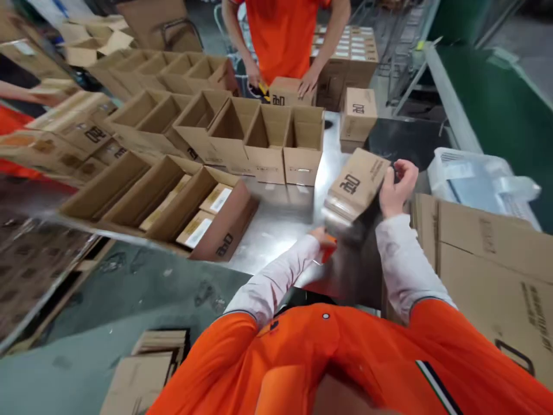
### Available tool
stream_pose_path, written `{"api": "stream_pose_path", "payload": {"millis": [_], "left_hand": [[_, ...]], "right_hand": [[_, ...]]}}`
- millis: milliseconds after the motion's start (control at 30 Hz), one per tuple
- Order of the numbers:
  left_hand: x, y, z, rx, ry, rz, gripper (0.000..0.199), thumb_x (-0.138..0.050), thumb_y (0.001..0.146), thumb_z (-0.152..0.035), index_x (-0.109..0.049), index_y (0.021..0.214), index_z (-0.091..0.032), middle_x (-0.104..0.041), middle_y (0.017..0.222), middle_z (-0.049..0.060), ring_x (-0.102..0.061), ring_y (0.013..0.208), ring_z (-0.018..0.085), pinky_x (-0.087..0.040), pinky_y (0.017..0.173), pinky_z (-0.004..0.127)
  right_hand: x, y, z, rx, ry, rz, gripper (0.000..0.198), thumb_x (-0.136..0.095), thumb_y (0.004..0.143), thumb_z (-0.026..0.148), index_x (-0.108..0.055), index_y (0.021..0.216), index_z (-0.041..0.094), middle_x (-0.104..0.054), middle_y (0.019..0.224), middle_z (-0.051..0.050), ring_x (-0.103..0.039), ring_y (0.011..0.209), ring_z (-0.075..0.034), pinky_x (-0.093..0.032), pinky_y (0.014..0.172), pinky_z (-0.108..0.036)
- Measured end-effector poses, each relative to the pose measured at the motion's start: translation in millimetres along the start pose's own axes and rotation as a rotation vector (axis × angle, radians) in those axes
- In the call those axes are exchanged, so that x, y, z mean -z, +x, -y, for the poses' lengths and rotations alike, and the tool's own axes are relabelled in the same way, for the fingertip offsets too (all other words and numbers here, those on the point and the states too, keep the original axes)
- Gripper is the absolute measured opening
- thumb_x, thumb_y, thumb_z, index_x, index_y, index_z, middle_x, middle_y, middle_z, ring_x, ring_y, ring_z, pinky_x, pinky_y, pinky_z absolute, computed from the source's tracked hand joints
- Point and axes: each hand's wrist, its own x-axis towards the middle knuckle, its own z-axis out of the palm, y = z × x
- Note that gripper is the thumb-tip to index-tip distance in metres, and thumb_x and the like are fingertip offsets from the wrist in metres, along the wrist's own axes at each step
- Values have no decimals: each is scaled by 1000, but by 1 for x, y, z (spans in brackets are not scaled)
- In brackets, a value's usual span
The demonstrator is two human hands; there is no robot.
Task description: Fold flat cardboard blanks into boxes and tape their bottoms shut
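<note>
A closed cardboard box (358, 183) with black print sits turned at an angle on the metal table, its near end blurred. My right hand (398, 187) is at the box's right end, thumb against its edge and fingers curled. Close to the near end of the box, low over the table, my left hand (320, 236) is closed on an orange tool (329, 248). Motion blur hides what kind of tool it is. To the left, an open carton (224, 230) has smaller boxes with white labels inside.
Rows of open cartons (265, 135) fill the table's left and far side. Opposite, a co-worker (280, 40) handles another box (291, 92). At right are stacked flat cardboard sheets (488, 259), a clear plastic bin (479, 178) and a green conveyor (492, 98).
</note>
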Motion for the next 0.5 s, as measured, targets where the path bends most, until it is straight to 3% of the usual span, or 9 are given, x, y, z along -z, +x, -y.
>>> {"api": "stream_pose_path", "payload": {"millis": [67,133,200,300,400,500], "left_hand": [[-1,-14,22,101,-91,59,62,-79,90,-25,-65,147,-8,-80,115,12,-80,96,20,-57,71,20],[-1,-49,52,190,-178,96,66,-79,87,-20,-63,150,-13,-82,113,7,-80,96,18,-58,73,17],[2,-99,87,296,-234,103,73,-81,81,-17,-62,151,-16,-83,108,5,-80,95,19,-61,78,19],[12,-185,138,472,-229,13,96,-84,75,-22,-48,163,-14,-81,114,10,-79,109,29,-63,93,32],[27,-262,182,650,-96,-147,114,-81,80,-31,-19,174,-14,-80,116,13,-77,112,35,-61,97,40],[43,-307,211,690,130,-244,111,-74,86,-32,-11,176,-17,-79,119,16,-78,103,36,-61,88,41]], "right_hand": [[-25,-37,45,298,113,195,52,-32,106,45,-69,131,18,-65,129,-24,-59,127,-35,-46,114,-54],[-60,-78,108,639,234,478,42,-41,106,42,-74,121,20,-70,123,-19,-61,124,-34,-45,117,-52],[-98,-116,180,914,316,695,36,-56,101,36,-74,128,21,-70,134,-13,-58,134,-31,-38,125,-49],[-151,-157,272,1281,281,926,51,-66,92,23,-68,143,21,-61,153,-11,-46,148,-31,-23,131,-54],[-182,-179,312,1390,78,1120,38,-66,92,19,-76,128,16,-71,136,-15,-54,135,-33,-25,123,-56],[-174,-193,296,1335,-8,1232,20,-69,91,24,-81,104,15,-77,114,-14,-60,119,-31,-30,114,-54]]}}
